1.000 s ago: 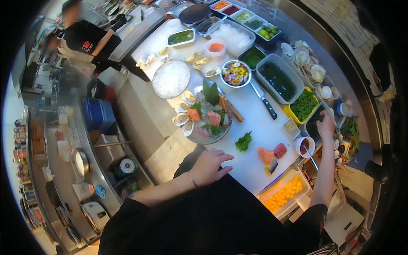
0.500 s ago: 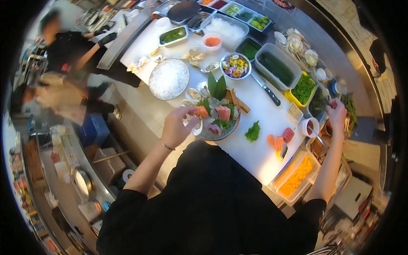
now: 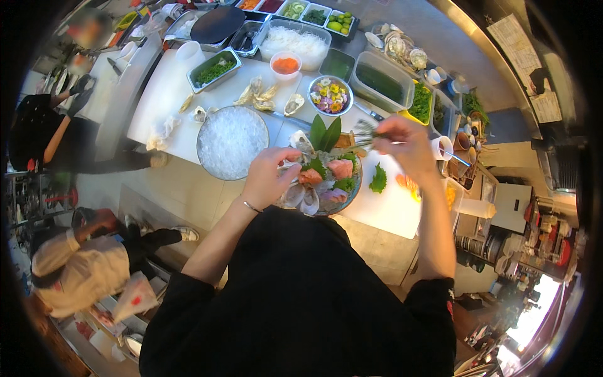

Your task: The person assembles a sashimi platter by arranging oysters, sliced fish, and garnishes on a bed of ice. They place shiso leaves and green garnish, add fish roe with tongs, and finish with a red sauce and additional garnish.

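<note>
R hand (image 3: 407, 144) pinches 1 grn tuft (image 3: 365, 133), L hand (image 3: 269, 177), fingers spread, nr 1 bowl (image 3: 355, 196).

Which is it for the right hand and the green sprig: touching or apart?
Touching. The head view shows the green sprig pinched in the right hand, its thin ends jutting out to the left.

Sashimi (image 3: 340, 168) in bowl (image 3: 359, 188), leaves (image 3: 325, 134) apparently behind

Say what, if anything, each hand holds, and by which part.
Right hand: green sprigs, held at one end by the fingertips. Left hand: nothing visibly held.
</note>
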`<state>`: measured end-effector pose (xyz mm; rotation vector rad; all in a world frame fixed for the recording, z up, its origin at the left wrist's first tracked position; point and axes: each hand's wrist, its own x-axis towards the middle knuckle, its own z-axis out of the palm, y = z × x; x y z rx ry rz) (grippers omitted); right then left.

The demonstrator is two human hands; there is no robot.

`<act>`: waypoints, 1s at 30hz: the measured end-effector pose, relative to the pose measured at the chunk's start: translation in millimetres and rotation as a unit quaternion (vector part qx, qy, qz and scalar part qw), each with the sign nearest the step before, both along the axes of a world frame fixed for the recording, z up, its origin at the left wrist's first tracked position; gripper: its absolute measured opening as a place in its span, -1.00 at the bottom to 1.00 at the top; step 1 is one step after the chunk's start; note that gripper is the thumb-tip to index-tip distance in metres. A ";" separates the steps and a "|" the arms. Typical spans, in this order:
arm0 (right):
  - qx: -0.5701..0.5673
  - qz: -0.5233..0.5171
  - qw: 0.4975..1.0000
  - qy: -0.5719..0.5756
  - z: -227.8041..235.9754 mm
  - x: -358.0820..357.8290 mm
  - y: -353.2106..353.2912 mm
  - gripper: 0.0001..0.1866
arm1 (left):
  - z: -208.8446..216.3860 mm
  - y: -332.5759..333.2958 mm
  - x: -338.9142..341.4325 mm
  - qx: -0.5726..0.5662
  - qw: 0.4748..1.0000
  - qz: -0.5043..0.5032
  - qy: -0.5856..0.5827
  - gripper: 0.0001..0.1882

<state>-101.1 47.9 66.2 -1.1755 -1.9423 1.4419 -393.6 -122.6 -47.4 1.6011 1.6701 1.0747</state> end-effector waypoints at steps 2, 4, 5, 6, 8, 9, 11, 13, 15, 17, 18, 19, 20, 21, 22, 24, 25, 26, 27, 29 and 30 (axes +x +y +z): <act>0.012 0.007 1.000 0.007 -34.5 -27.1 -19.3 -0.85 | 2.7 3.7 -10.1 0.002 1.000 -0.018 -0.008 -0.68; 0.056 0.006 0.995 -0.078 -57.3 -45.1 -29.2 -0.87 | 5.8 2.7 -17.5 0.005 0.999 -0.024 -0.026 -0.67; 0.097 0.034 0.989 -0.109 -61.4 -48.4 -33.1 -0.86 | 6.9 1.0 -21.9 0.007 0.999 -0.026 -0.029 -0.66; 0.107 0.032 0.974 -0.195 -61.8 -51.2 -34.2 -0.84 | 7.4 0.2 -25.9 -0.001 0.999 -0.026 -0.029 -0.67; 0.121 0.025 0.981 -0.147 -53.2 -51.7 -35.7 -0.84 | 6.9 -5.0 -32.5 -0.015 0.999 -0.027 -0.031 -0.68; 0.113 0.021 0.983 -0.141 -46.1 -50.9 -34.4 -0.84 | 5.6 -6.8 -35.6 -0.029 0.999 -0.027 -0.037 -0.68; 0.120 0.015 0.981 -0.151 -32.6 -49.1 -28.9 -0.84 | 1.5 -9.0 -39.3 -0.035 0.997 -0.025 -0.056 -0.68; 0.160 0.038 0.975 -0.149 -27.8 -51.7 -21.4 -0.82 | -2.9 -7.6 -39.1 -0.036 0.994 -0.032 -0.097 -0.68; 0.146 0.105 0.969 -0.171 -33.9 -58.3 -15.0 -0.81 | -5.6 -3.2 -36.7 -0.031 0.992 -0.039 -0.119 -0.68; 0.109 0.146 0.968 -0.172 -47.6 -65.4 -11.8 -0.81 | -6.4 3.3 -32.9 -0.028 0.991 -0.044 -0.123 -0.69; 0.091 0.140 0.965 -0.201 -55.2 -68.0 -11.8 -0.81 | -6.0 6.1 -31.7 -0.021 0.992 -0.043 -0.119 -0.69; 0.080 0.142 0.963 -0.213 -62.6 -70.2 -12.4 -0.80 | -5.4 8.7 -31.0 -0.019 0.993 -0.041 -0.113 -0.69; 0.069 0.144 0.961 -0.225 -69.2 -71.8 -13.1 -0.80 | -4.6 11.0 -30.9 -0.007 0.993 -0.039 -0.108 -0.68; 0.117 0.163 0.939 -0.279 -75.4 -73.0 -16.5 -0.81 | -4.1 13.0 -31.3 -0.023 0.993 -0.040 -0.110 -0.68; 0.166 0.175 0.934 -0.264 -80.4 -73.9 -20.0 -0.81 | -3.6 14.5 -32.1 -0.030 0.992 -0.039 -0.113 -0.68; 0.239 0.178 0.911 -0.287 -89.8 -76.5 -29.1 -0.79 | -3.5 16.4 -34.4 -0.036 0.992 -0.036 -0.114 -0.68; 0.241 0.161 0.911 -0.293 -93.7 -77.6 -34.6 -0.75 | -3.9 17.0 -35.7 -0.033 0.992 -0.035 -0.113 -0.68; 0.249 0.164 0.908 -0.296 -97.3 -78.4 -38.2 -0.75 | -4.4 16.7 -36.7 -0.031 0.993 -0.033 -0.112 -0.69; 0.247 0.160 0.904 -0.310 -100.5 -79.1 -41.6 -0.75 | -5.2 16.2 -37.4 -0.036 0.993 -0.026 -0.109 -0.69; 0.252 0.164 0.898 -0.320 -105.4 -80.0 -46.4 -0.70 | -6.6 14.1 -38.2 -0.053 0.993 -0.010 -0.102 -0.69; 0.249 0.143 0.905 -0.313 -106.8 -80.5 -48.3 -0.70 | -7.1 12.4 -38.2 -0.043 0.993 0.001 -0.106 -0.69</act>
